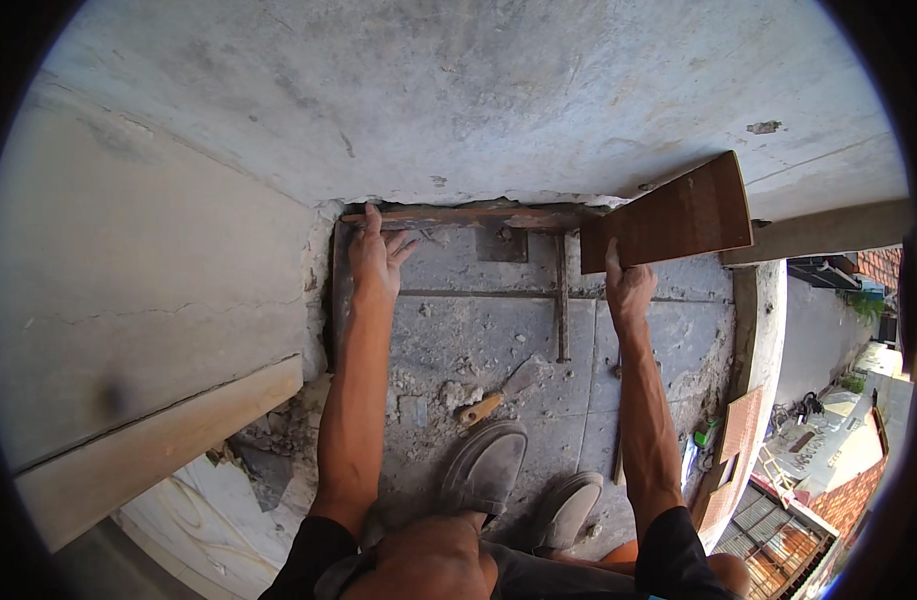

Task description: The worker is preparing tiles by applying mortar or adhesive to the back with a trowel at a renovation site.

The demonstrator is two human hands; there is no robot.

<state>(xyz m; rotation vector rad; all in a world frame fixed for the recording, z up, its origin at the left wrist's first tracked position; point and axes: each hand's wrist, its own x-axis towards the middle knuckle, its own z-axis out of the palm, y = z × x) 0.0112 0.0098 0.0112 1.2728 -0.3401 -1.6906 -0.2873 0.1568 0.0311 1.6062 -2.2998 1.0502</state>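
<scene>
My right hand (631, 292) grips the lower edge of a flat brown tile (674, 218), held up at a tilt near the wall. The tile's left end comes close to a narrow brown strip (469, 218) that runs along the foot of the wall. My left hand (377, 262) is at the strip's left end, its fingers spread and one fingertip against the strip. Below the strip lies a small dark square piece (503, 243). A long metal bar (563, 310) points toward me on the floor. Nearer my shoes is a scraper (481, 408) with a yellowish handle.
Rubble and dust lie over the grey tiled floor (429, 335). A bare plastered wall (409, 100) rises ahead, another wall (169, 250) at the left. The right side has a ledge (759, 340), with a drop to a yard beyond. Reddish tiles (741, 425) lean there beside a green object (704, 432).
</scene>
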